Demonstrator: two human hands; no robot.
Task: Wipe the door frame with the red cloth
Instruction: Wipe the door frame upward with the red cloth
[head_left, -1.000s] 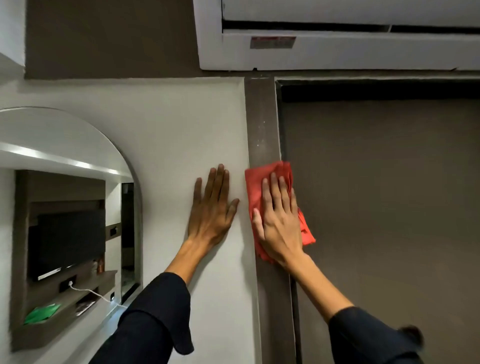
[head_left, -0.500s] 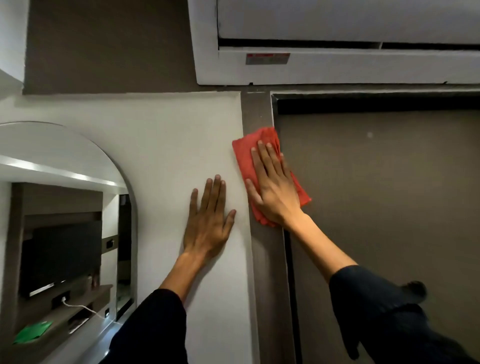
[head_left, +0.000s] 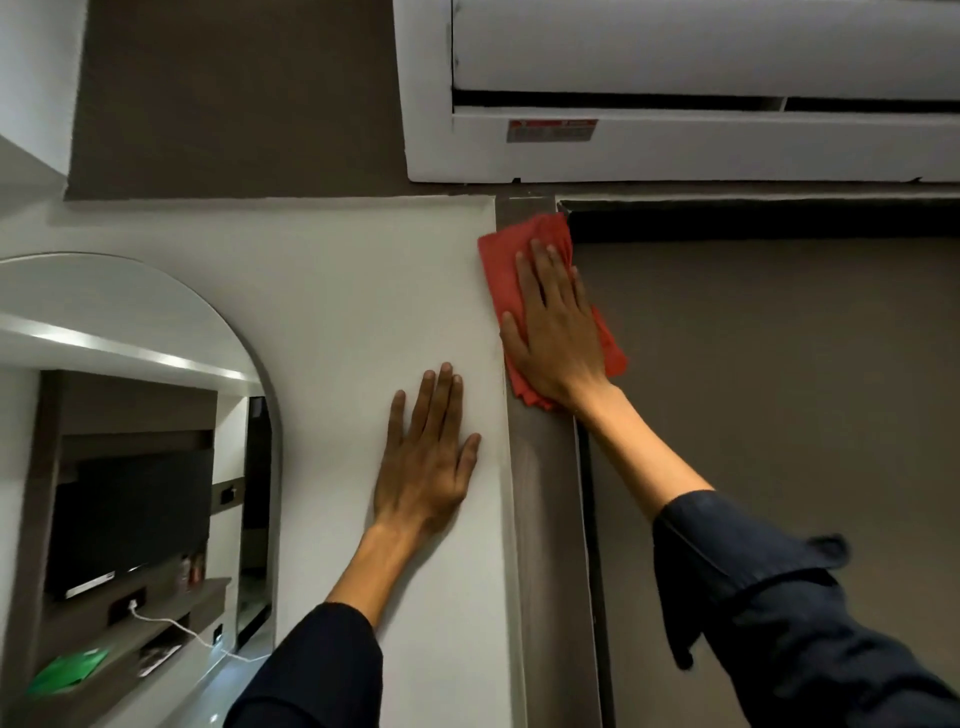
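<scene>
The brown door frame (head_left: 545, 519) runs vertically up the middle of the view, with its top corner just under the air conditioner. A red cloth (head_left: 501, 270) lies flat on the frame near that top corner. My right hand (head_left: 556, 332) presses on the cloth, palm down and fingers spread pointing up. My left hand (head_left: 426, 462) rests flat on the white wall (head_left: 337, 312) just left of the frame, lower than the right hand, holding nothing.
A white air conditioner (head_left: 675, 130) hangs directly above the door. The brown door (head_left: 779, 415) is shut, right of the frame. An arched mirror (head_left: 135, 467) on the left wall reflects a television and shelf.
My right hand has slid the red cloth up the frame, from about mid-height to near the top corner. My left hand has stayed flat on the wall.
</scene>
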